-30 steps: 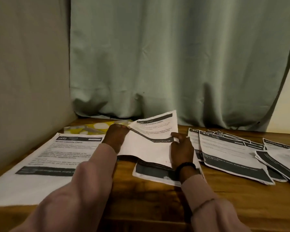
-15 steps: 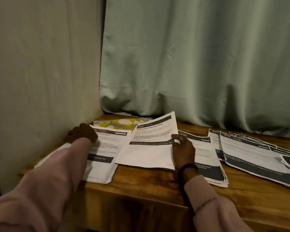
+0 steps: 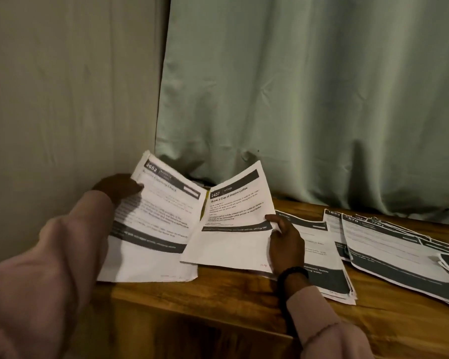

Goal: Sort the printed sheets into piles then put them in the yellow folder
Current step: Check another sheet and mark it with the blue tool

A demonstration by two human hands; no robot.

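Lifting left pile off desk: left hand grips its far-left edge. Right hand pinches sheet 2437. Yellow folder lies between, nearer left.

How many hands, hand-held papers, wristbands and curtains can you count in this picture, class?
Hands: 2, the left hand and the right hand
Hand-held papers: 2, the 2652 stack and the 2437 sheet
Wristbands: 1, the black wristband
Curtains: 1, the green curtain
Total: 6
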